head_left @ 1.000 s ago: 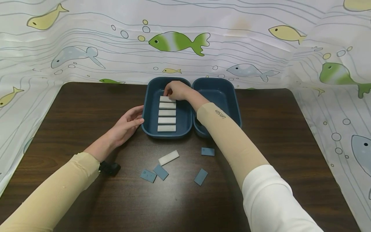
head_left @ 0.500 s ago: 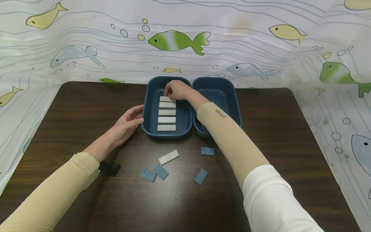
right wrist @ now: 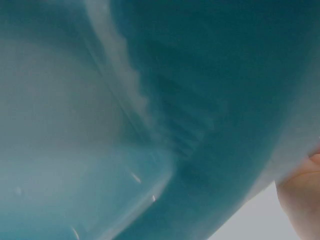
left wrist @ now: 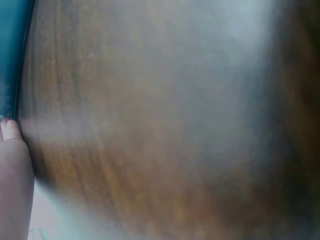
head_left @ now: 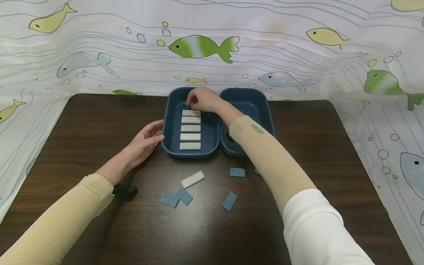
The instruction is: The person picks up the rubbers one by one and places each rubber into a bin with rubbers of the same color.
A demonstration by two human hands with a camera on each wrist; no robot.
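Note:
My left hand (head_left: 144, 142) rests against the left wall of a dark blue tray (head_left: 212, 141), its thumb and fingers extended toward the rim. Inside that tray several white rectangular blocks (head_left: 190, 128) lie in a column, evenly spaced. My right hand (head_left: 204, 100) hovers just above the farthest white block (head_left: 190, 113), its fingers loosely bent, and nothing shows between them. The left wrist view catches a fingertip (left wrist: 10, 129) by the tray's side. Blurred blue plastic (right wrist: 215, 75) fills most of the right wrist view.
A second blue tray (head_left: 269, 110) adjoins the first on the right, partly behind my right forearm. Before the trays lie a loose white block (head_left: 193, 179) and several blue-grey tiles (head_left: 229, 201), one half hidden by the sleeve. A fish-print sheet (head_left: 212, 73) hangs behind the table (head_left: 109, 117).
My right hand has risen slightly away from the farthest white block, and its forearm has shifted right, exposing part of a blue tile. The left hand and the blocks stay put.

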